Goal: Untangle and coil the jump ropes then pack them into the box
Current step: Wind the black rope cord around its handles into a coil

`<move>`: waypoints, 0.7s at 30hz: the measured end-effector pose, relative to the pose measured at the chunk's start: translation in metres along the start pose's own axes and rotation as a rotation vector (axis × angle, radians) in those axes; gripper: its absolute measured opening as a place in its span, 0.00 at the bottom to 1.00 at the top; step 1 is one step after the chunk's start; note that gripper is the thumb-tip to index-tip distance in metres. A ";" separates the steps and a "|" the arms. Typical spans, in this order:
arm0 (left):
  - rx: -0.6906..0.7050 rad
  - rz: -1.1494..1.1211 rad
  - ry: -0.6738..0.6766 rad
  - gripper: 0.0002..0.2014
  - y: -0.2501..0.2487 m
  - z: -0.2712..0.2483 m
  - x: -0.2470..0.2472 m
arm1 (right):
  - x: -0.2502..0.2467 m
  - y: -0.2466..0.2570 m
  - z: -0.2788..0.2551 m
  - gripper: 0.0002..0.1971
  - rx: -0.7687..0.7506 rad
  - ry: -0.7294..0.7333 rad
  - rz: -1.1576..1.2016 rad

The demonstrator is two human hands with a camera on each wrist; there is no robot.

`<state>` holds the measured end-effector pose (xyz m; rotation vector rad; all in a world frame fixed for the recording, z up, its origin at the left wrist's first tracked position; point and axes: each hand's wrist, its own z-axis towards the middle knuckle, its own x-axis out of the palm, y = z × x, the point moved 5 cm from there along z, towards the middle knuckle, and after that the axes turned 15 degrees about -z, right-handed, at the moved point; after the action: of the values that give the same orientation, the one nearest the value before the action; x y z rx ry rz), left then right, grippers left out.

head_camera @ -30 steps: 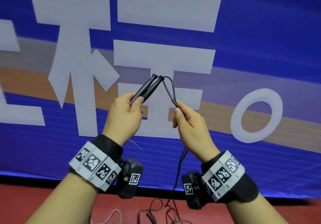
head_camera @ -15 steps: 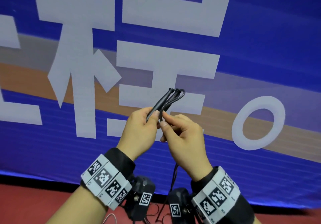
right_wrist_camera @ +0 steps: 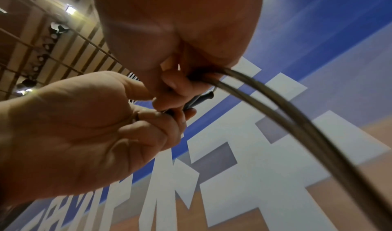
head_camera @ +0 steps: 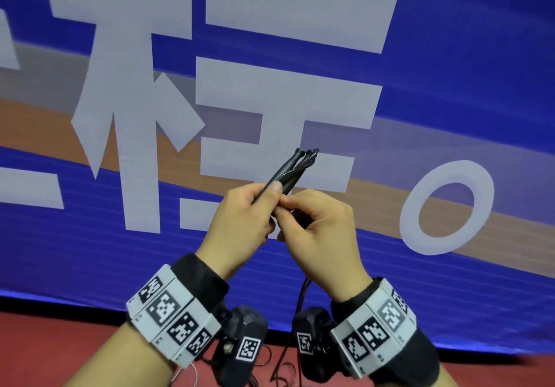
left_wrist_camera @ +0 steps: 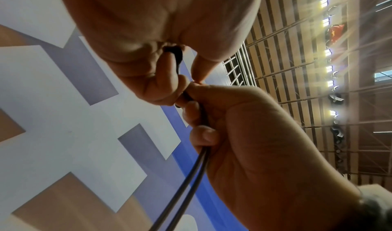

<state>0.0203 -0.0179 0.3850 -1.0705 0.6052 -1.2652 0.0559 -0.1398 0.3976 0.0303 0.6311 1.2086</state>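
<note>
Both hands were raised in front of a blue banner (head_camera: 450, 71), knuckles touching. Left hand (head_camera: 240, 224) was clamped on the two slim black handles (head_camera: 289, 169) of a jump rope (left_wrist_camera: 186, 182) — smooth tapered rods with ribbed collars at the tips, side by side, pointing up and right. Right hand (head_camera: 321, 233) was curled round the two thin, glossy black cord strands just below the handles; the strands ran down between the wrists toward the red floor (head_camera: 60, 347), where more loose cord (head_camera: 282, 371) lay. Banner had large pale block characters, a ring shape and orange and grey bands. Wrist bands (head_camera: 174, 317) were grey blocks with black-and-white square markers. Box wasn't in view.
</note>
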 end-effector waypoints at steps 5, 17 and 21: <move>-0.016 -0.048 -0.012 0.20 0.004 0.000 -0.008 | 0.005 -0.006 0.002 0.10 0.019 0.225 0.095; 0.015 0.132 0.027 0.15 0.005 0.001 -0.016 | 0.009 -0.026 -0.003 0.05 0.271 0.355 0.387; 0.170 0.354 -0.008 0.13 -0.011 0.000 -0.020 | 0.011 -0.030 0.000 0.11 0.243 0.410 0.235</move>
<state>0.0107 0.0016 0.3912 -0.7870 0.6372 -0.9828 0.0839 -0.1415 0.3819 0.0634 1.1578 1.3702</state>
